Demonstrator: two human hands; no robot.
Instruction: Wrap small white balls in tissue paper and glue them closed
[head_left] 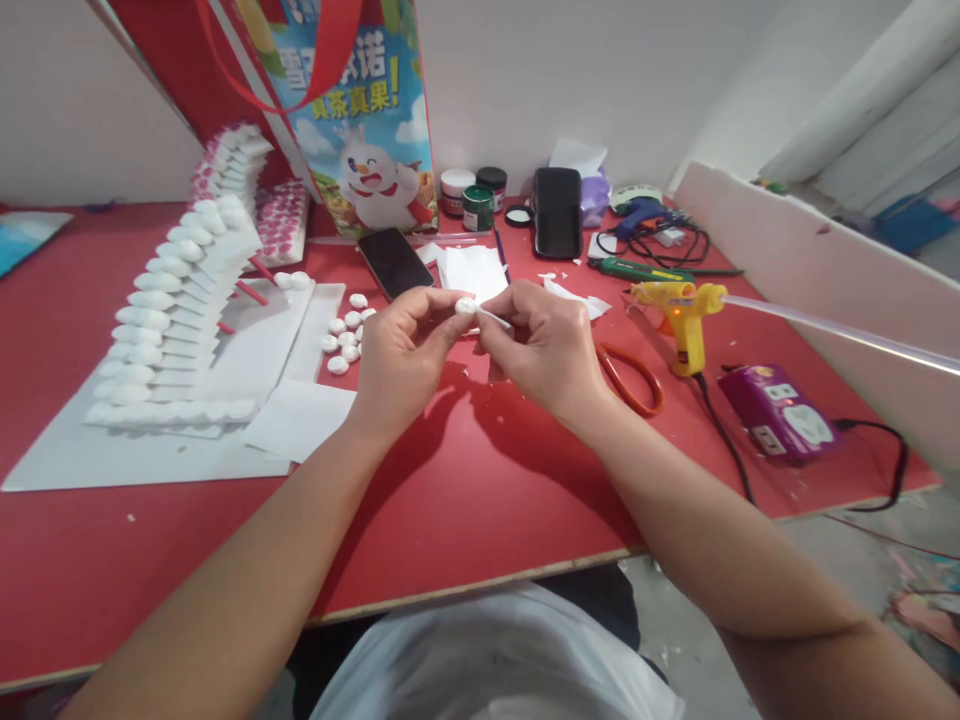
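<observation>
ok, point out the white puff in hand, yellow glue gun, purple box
White puff (465, 306), head view: middle of its rounded side.
Yellow glue gun (685, 328), head view: upper part of its handle.
Purple box (778, 412), head view: purple surface between its pale patches.

our left hand pinches a white ball while our right hand holds a thin stick against it. beside our left hand we see more balls on the table, near a phone. on our right sit a glue gun and a box.
</observation>
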